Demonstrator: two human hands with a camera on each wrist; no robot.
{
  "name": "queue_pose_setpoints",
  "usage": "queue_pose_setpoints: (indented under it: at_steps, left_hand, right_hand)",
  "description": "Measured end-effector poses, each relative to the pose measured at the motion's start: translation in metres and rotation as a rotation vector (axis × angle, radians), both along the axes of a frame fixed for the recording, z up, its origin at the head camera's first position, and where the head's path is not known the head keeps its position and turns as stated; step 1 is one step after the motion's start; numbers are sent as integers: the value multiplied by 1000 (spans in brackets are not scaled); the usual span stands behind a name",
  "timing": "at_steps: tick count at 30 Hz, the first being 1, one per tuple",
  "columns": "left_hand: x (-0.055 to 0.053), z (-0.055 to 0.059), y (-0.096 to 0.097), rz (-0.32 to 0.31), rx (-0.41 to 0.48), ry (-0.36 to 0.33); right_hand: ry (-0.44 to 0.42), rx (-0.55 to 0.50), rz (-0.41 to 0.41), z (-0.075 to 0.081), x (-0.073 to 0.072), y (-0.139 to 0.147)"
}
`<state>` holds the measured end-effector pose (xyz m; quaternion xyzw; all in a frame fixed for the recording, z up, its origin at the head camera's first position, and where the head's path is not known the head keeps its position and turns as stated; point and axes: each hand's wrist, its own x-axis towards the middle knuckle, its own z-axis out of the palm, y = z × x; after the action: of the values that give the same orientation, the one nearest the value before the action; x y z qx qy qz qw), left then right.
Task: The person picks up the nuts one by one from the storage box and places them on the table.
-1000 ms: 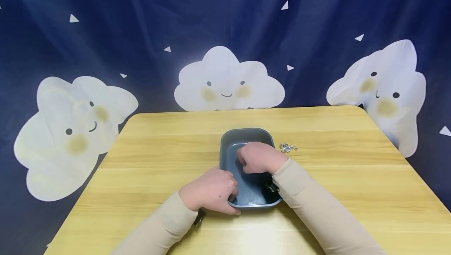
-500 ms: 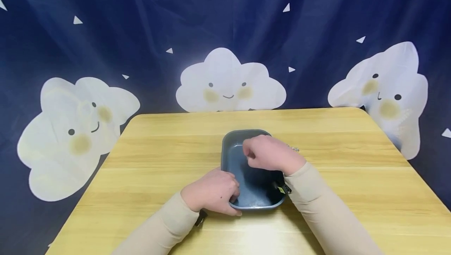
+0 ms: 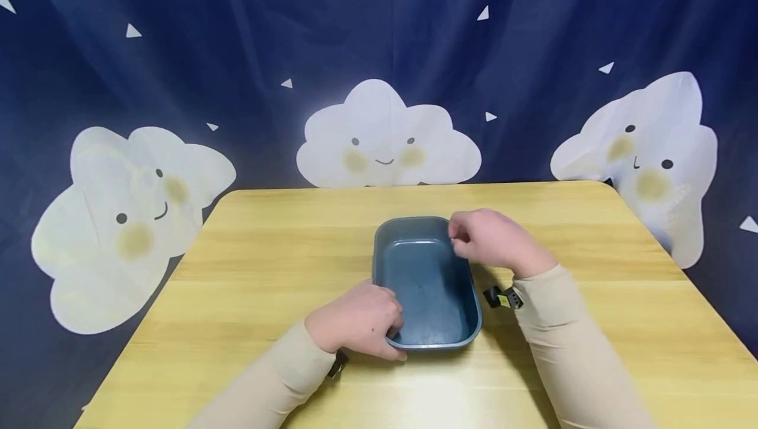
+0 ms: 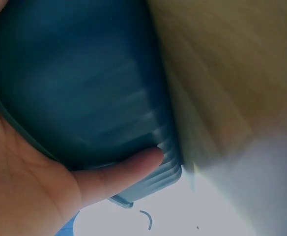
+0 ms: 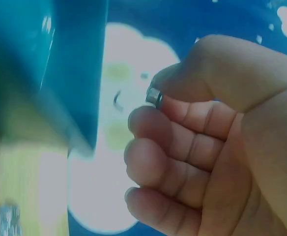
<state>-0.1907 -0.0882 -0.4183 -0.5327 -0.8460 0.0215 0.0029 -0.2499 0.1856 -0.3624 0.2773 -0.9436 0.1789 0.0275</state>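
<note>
A blue-grey rectangular plastic box (image 3: 423,277) stands on the table. My left hand (image 3: 358,317) grips its near left corner, fingers curled over the rim to the inside. In the left wrist view, the thumb (image 4: 129,169) lies along the ribbed outer wall. Beside the far right rim is my right hand (image 3: 494,238), raised above the table. Between its thumb and index finger it pinches a small silver metal nut (image 5: 154,97), with the other fingers curled. Blurred shiny metal pieces (image 5: 8,221) lie on the table in the right wrist view; in the head view the hand hides them.
A light wooden table (image 3: 284,238) extends around the box on all sides. Behind it hangs a dark blue curtain (image 3: 254,34) with white smiling clouds. A black wrist camera (image 3: 503,297) sticks out from the right sleeve, close to the box's right wall.
My right hand has moved rightward from over the inside of the box to its far right rim, now covering the metal pieces seen earlier. The left hand keeps its grip on the corner.
</note>
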Motion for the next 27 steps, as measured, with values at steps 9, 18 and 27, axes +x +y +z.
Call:
queue_pose_setpoints:
  at_steps: [9, 18, 27]
  left_hand:
    - [-1, 2, 1, 8, -8, -11]
    - [2, 0, 0, 21, -10, -11]
    - [0, 1, 0, 1, 3, 10]
  right_hand:
    - [-89, 15, -114, -17, -18, 40]
    - [-179, 54, -177, -43, -29, 63]
    - [-180, 61, -218, -58, -36, 70]
